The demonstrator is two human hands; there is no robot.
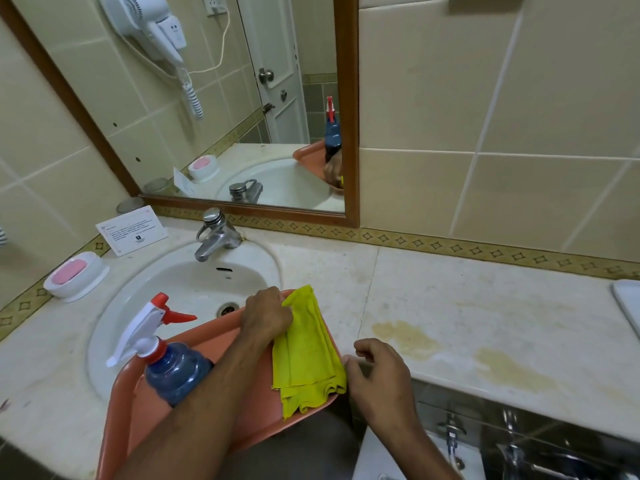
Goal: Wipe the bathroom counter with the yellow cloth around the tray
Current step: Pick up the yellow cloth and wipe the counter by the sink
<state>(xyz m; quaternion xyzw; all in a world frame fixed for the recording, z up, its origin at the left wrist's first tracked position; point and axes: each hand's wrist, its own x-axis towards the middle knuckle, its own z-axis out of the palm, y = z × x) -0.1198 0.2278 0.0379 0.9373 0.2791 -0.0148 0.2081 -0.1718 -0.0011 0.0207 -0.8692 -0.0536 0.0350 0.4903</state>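
A folded yellow cloth lies on the right end of a salmon plastic tray. The tray rests across the front of the sink and overhangs the counter's edge. My left hand sits on the cloth's far left corner, fingers curled and pinching the fabric. My right hand is at the cloth's right edge with its fingers loosely curled. Its thumb touches the cloth, but whether it grips is unclear. The beige stone counter to the right of the tray carries yellowish stains.
A blue spray bottle with a white and red trigger stands on the tray's left part. Behind are the white basin, a chrome tap, a soap dish, a card and a mirror. A white object lies at the far right.
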